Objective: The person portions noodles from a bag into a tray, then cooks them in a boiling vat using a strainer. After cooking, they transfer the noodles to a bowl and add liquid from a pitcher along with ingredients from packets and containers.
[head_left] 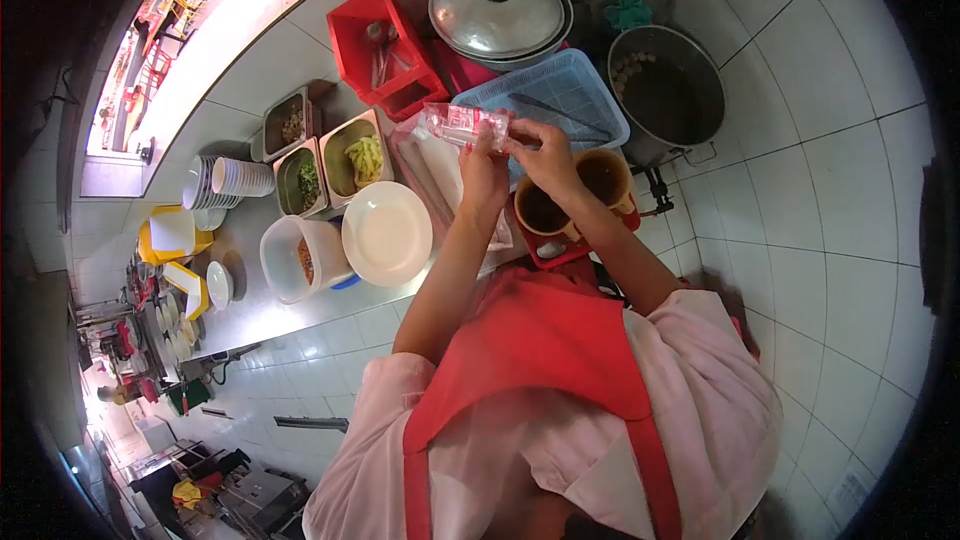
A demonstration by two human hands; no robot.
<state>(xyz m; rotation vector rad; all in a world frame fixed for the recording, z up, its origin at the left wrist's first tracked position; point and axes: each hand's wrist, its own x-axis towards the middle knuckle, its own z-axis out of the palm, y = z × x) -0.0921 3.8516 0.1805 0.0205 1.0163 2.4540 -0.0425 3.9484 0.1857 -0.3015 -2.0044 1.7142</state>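
"Starting with the plastic packet (462, 125), where is it?"

"Raised over the bench (255, 305), just left of the blue basket (560, 95). It is clear, with red print."

"How do the hands hold it?"

"Both are closed on its right end: the left hand (484, 162) grips it between thumb and fingers, and the right hand (542, 152) pinches it just beside."

"What lies around them?"

"A dark, long utensil (562, 116) lies in the basket. Toward the near edge, two tan containers (620, 178) of dark liquid stand by a red tray (556, 252). Beyond the basket are a lidded pot (495, 12) and, to the right, a deep stockpot (712, 130)."

"And to the left?"

"A white plate (387, 233) near the front edge, beside a plastic tub (285, 265). Behind them, metal pans hold pale green slices (364, 160) and chopped greens (308, 182). By the far edge sits a red bin (357, 45) with utensils inside; stacked bowls (243, 178) stand farther left."
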